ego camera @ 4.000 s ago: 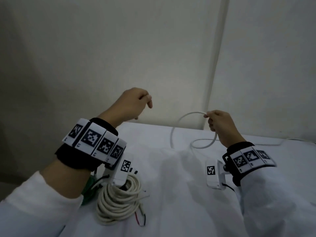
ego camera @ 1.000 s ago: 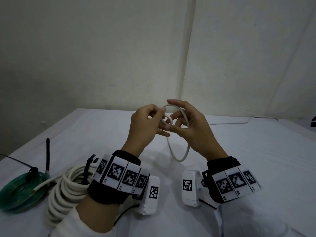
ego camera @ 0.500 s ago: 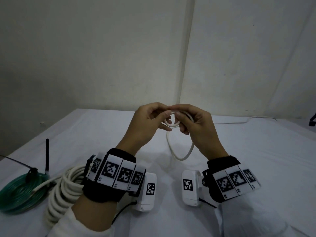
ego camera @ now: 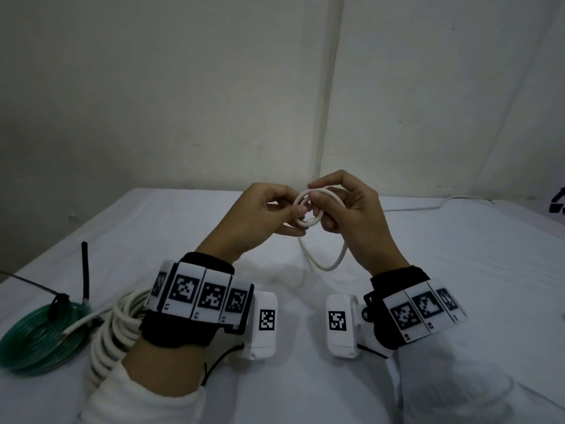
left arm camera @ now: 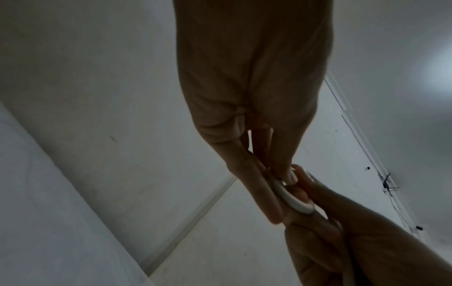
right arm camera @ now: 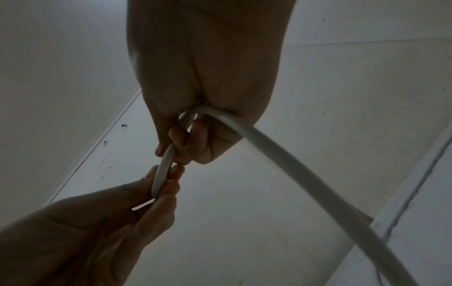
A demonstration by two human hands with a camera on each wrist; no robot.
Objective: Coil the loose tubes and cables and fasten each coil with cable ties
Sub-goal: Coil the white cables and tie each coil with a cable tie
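Above the white table [ego camera: 458, 270], the left hand [ego camera: 260, 215] and the right hand [ego camera: 354, 209] both pinch a small white cable [ego camera: 308, 209] loop; the wristbands show only square code markers, no readable words.

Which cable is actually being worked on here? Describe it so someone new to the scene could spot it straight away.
Start at the white-covered table and look above its middle, where the left hand and right hand meet. Between their fingertips is a thin white cable wound into a small loop, its tail sagging to the table. Unlike the thick white cable coil and green tube coil lying at the left, it is held in the air.
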